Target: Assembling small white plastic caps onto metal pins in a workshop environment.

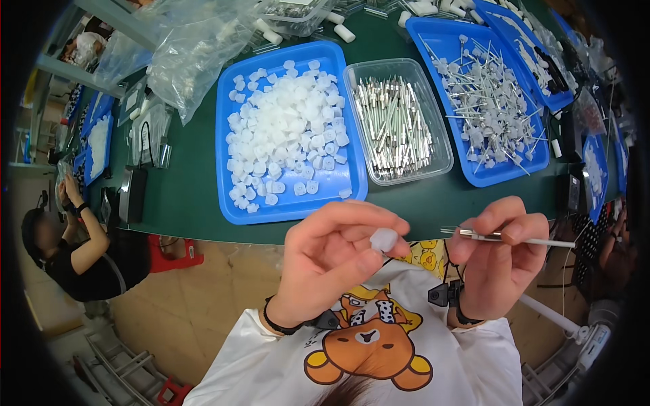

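Note:
My left hand [332, 260] pinches a small whitish translucent plastic cap [384, 239] between thumb and fingers. To its right, my right hand [504, 250] grips a thin rod [484, 235] with a silvery metal tip, fine prongs pointing left and a white stem sticking out to the right. The two pieces are apart, both held just off the table's near edge. Beyond my left hand lies a blue tray [291, 215] heaped with similar white caps [284, 128]. A clear plastic box [406, 177] beside it is full of metal-tipped rods [396, 125].
At the right, another blue tray [491, 177] holds rods fitted with white caps. Plastic bags [196, 61] and white cylinders [344, 33] lie toward the back of the green table [183, 196]. A person [74, 237] works at the far left near a red stool [175, 254].

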The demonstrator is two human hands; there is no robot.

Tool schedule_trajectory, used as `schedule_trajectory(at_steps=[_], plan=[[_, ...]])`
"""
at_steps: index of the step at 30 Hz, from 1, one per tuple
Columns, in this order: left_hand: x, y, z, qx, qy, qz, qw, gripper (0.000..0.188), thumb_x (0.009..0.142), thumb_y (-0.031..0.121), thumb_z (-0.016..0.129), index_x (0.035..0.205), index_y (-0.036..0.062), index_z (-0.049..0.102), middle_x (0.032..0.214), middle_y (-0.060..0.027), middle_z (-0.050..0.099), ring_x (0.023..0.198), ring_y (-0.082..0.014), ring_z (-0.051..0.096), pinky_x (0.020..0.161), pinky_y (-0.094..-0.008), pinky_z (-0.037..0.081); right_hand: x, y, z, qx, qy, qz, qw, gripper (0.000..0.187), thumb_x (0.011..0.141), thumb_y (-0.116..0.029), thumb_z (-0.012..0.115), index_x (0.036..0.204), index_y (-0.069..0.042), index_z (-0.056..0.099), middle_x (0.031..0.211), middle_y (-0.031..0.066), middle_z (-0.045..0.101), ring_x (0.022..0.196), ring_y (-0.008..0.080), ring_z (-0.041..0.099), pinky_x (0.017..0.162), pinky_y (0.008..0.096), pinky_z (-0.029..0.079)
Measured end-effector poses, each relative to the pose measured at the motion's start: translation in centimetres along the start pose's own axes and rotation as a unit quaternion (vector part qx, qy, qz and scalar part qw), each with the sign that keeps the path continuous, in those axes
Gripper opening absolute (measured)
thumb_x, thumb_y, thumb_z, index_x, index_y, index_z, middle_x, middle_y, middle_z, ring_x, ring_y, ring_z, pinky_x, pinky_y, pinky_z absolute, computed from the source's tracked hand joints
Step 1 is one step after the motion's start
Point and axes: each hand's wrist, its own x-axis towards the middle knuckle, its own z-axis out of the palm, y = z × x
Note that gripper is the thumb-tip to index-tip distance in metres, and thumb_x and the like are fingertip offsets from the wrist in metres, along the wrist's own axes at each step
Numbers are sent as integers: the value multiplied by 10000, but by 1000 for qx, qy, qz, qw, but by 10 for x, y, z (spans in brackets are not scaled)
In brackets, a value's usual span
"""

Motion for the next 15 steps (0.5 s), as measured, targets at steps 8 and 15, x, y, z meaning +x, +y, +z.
schedule_trajectory(at_steps=[8, 15], plan=[[-1, -1, 20, -10, 56, -75, 996, 285, 758, 118, 590, 994, -9, 494, 945, -171, 526, 793, -208, 530, 667, -289, 439, -3, -1, -4, 24, -94, -44, 994, 283, 661, 125, 605, 897, 17, 493, 881, 222, 552, 698, 258, 613, 589, 307, 519], [-3, -4, 14, -119, -10, -77, 990, 293, 761, -2, 541, 1042, -24, 463, 996, -119, 452, 908, -177, 484, 761, -292, 399, 3, -13, -9, -112, -225, -90, 964, 243, 692, 39, 614, 919, -6, 541, 1007, 165, 565, 885, 283, 579, 749, 379, 476]])
